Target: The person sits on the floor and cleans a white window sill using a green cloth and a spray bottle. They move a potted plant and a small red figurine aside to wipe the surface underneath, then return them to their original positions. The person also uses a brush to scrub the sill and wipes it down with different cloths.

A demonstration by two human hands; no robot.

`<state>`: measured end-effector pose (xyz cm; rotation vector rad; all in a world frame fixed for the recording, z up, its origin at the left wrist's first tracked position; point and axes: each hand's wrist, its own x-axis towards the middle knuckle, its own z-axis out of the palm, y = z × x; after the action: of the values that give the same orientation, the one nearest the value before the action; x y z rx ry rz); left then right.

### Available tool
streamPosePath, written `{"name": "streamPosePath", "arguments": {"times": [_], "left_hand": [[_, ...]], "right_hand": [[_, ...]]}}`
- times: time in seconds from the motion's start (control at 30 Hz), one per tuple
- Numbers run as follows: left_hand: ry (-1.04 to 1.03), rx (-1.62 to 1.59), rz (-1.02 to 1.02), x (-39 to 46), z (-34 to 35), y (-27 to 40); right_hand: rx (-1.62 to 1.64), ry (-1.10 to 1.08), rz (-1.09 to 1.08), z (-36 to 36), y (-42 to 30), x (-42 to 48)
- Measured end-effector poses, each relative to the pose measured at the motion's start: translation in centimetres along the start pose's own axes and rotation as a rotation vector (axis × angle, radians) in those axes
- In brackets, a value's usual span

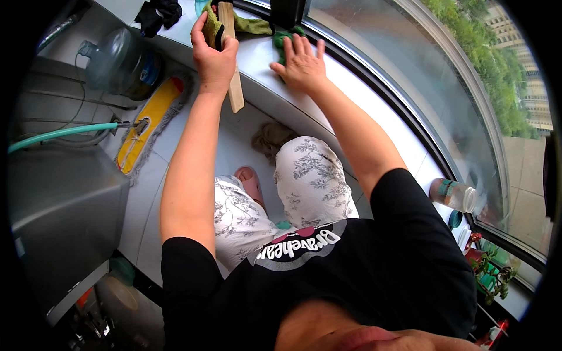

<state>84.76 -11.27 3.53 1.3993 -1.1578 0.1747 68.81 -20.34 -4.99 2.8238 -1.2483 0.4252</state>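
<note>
My left hand grips a narrow wooden strip, held lengthwise above the edge of the white tiled window sill. Its fingers also touch a yellow-green cloth that lies behind and beside the strip, so part of the grip is hidden. My right hand is spread flat, palm down, on the sill by the window frame. Beneath its fingertips a crumpled dark green cloth shows, partly covered. Slight blur marks the right fingers.
A black cloth lies on the sill at upper left. Below stand a large water bottle and a yellow flat mop. A beige rag is on the floor. At right, a glass jar lies near a potted plant.
</note>
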Motion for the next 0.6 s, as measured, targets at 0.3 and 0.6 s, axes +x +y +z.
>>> {"name": "streamPosePath", "arguments": {"times": [0.3,0.6], "left_hand": [[-0.022,-0.203,-0.006,0.9,0.4,1.9],[0.028,-0.449,0.025,1.9,0.4,5.7]], "right_hand": [[-0.004,0.005,0.189,-2.9,1.8,-11.3],[0.11,0.052,0.184,0.6,-3.7,-1.5]]}}
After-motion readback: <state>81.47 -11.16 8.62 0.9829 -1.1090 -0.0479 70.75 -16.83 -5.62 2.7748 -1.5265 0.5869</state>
